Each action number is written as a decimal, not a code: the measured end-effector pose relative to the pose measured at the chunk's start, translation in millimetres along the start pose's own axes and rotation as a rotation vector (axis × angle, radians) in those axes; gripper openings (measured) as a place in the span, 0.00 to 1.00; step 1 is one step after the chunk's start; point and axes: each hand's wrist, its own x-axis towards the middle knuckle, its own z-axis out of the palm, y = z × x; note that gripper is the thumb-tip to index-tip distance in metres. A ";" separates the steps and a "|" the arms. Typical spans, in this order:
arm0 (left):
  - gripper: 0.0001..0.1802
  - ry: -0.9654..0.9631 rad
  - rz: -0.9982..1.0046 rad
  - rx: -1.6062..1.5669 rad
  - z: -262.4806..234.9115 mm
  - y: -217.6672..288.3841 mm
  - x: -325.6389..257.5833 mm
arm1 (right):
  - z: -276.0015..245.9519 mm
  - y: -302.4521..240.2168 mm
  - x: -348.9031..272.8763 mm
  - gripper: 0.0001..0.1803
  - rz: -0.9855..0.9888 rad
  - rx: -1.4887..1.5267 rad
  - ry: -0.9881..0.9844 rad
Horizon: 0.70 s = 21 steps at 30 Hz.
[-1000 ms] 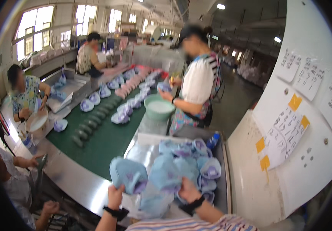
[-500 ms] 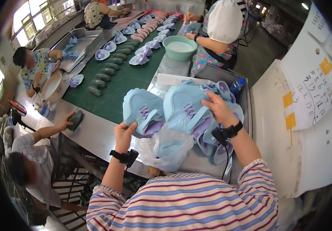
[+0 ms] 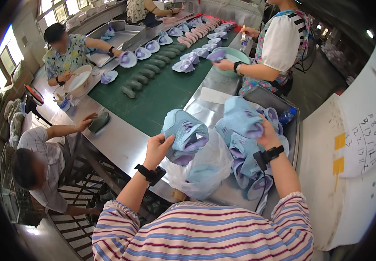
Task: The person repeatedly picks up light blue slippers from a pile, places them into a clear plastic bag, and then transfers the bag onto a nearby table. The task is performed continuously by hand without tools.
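Observation:
My left hand [image 3: 157, 150] pinches the edge of a light-blue shoe upper [image 3: 181, 126] with purple laces and a lilac lining; a second upper seems to lie against its underside. Off to the right, my right hand [image 3: 269, 134] grips another light-blue shoe upper [image 3: 239, 114] by its collar, above a metal tray [image 3: 299, 119]. A heap of similar uppers [image 3: 243, 150] fills that tray. Between my hands and nearer to me sits a clear plastic bag [image 3: 214, 176] with something light blue inside.
A green conveyor belt [image 3: 127, 111] carries rows of uppers, dark green lasts [image 3: 153, 68] and pink lasts [image 3: 194, 35]. Co-workers sit along both sides, near a cream basin [image 3: 83, 86] and a green basin [image 3: 240, 56]. A blue-capped bottle [image 3: 287, 115] lies in the tray; a white board [image 3: 340, 130] stands right.
My hands have moved apart: the right carried its upper rightward over the heap, while the left still holds its own. The view has shifted. A co-worker at the left now reaches to an upper on the belt.

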 end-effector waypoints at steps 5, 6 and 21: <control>0.15 -0.190 0.134 0.362 34.3 10.7 9.6 | 60.1 40.1 -13.3 0.19 0.238 -0.401 -0.107; 0.15 -0.198 0.287 0.310 44.8 8.1 8.4 | 91.8 55.2 -18.7 0.17 0.311 -0.321 -0.097; 0.30 -0.466 -0.218 0.309 33.3 -24.0 16.1 | 71.7 105.1 -11.6 0.09 0.334 -0.794 -0.128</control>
